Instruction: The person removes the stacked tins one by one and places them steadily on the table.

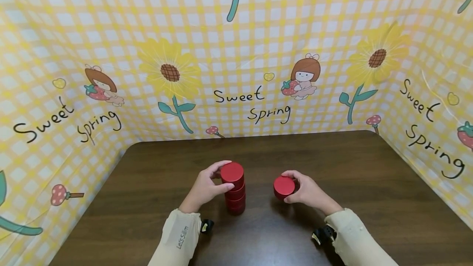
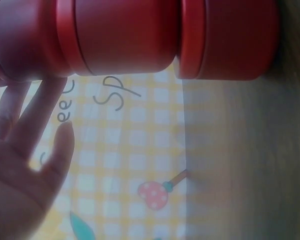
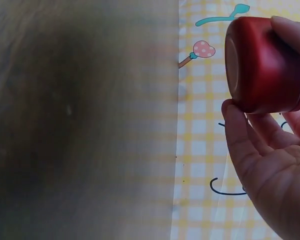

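Observation:
A stack of red round tins [image 1: 235, 194] stands upright at the middle of the dark wooden table [image 1: 369, 184]. My left hand [image 1: 226, 175] grips the top tin [image 1: 232, 172] from the left, index finger over its far edge and thumb at its near side. The left wrist view shows the stack [image 2: 125, 35] close up, with the left hand's fingers [image 2: 17, 100] against one end. To the right, my right hand [image 1: 289, 186] pinches a single red tin [image 1: 283, 185] apart from the stack. The right wrist view shows this tin [image 3: 270, 60] between thumb and fingers, its base off the table.
A yellow checked cloth [image 1: 240, 52] printed with sunflowers and "Sweet Spring" walls the table at the back and on both sides. Both cream sleeves [image 1: 177, 237] come in over the table's near edge. Bare wood lies on either side of the hands.

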`<state>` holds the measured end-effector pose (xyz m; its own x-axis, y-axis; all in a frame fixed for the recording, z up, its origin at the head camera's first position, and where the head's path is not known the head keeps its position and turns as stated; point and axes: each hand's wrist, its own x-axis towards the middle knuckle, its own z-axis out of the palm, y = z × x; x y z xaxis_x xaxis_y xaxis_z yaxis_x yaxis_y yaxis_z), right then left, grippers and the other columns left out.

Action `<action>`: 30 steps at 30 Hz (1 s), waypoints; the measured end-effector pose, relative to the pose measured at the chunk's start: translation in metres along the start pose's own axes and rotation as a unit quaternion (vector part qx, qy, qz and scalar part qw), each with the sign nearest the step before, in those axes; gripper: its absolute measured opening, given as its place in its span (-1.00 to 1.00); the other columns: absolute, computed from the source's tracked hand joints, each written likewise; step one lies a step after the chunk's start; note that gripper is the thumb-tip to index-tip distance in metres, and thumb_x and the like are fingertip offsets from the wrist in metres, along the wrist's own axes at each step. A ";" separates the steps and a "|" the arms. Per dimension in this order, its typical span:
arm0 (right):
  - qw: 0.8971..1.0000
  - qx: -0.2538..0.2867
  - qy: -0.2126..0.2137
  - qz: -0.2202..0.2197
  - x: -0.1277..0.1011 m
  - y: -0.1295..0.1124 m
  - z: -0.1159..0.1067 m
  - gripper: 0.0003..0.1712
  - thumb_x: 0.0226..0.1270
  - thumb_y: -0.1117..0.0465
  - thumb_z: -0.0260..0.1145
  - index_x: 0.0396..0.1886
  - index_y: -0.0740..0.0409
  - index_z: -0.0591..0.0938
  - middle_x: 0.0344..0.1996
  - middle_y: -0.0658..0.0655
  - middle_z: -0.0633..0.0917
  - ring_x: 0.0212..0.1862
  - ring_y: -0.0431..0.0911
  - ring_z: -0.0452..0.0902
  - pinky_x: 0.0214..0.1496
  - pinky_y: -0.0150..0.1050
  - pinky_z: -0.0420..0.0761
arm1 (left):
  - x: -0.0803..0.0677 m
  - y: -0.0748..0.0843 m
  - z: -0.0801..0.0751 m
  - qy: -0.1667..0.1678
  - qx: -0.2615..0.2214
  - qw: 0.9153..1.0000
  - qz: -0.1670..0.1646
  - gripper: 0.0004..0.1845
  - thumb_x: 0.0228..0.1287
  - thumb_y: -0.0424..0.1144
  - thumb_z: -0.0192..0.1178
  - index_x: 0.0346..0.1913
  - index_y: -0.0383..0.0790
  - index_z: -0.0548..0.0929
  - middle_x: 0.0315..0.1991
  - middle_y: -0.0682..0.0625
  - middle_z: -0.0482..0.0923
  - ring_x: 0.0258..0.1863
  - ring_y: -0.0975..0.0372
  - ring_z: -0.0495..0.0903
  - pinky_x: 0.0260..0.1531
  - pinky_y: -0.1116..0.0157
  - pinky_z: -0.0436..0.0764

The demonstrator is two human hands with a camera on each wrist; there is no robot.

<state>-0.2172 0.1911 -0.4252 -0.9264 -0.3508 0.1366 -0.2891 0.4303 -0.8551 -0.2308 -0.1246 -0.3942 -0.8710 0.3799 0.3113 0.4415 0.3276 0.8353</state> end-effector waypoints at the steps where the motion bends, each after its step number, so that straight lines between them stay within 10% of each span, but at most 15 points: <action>1: 1.000 0.000 -0.005 0.000 0.000 0.000 0.000 -0.28 -0.13 0.36 0.52 0.10 0.38 0.45 -0.15 0.18 0.61 -0.14 -0.02 0.50 -0.12 -0.15 0.51 | 0.000 0.000 0.000 0.000 0.000 1.000 -0.001 -0.43 0.09 -0.36 0.38 0.20 -0.31 0.49 -0.07 -0.18 0.59 -0.14 0.05 0.54 -0.18 0.07 0.58; 30: 0.991 0.015 -0.132 0.008 0.000 0.008 -0.004 -0.29 -0.17 0.48 0.48 0.08 0.35 0.42 -0.13 0.15 0.53 -0.11 0.00 0.41 -0.14 -0.27 0.51 | 0.000 0.001 -0.001 -0.006 -0.009 1.000 -0.011 -0.42 0.10 -0.34 0.38 0.22 -0.30 0.47 -0.03 -0.20 0.57 -0.11 0.01 0.55 -0.11 0.01 0.56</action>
<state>-0.2201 0.1975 -0.4300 -0.8341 -0.5515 -0.0090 -0.2642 0.4138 -0.8712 -0.2307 -0.1249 -0.3933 -0.8781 0.3823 0.2878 0.4180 0.3200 0.8502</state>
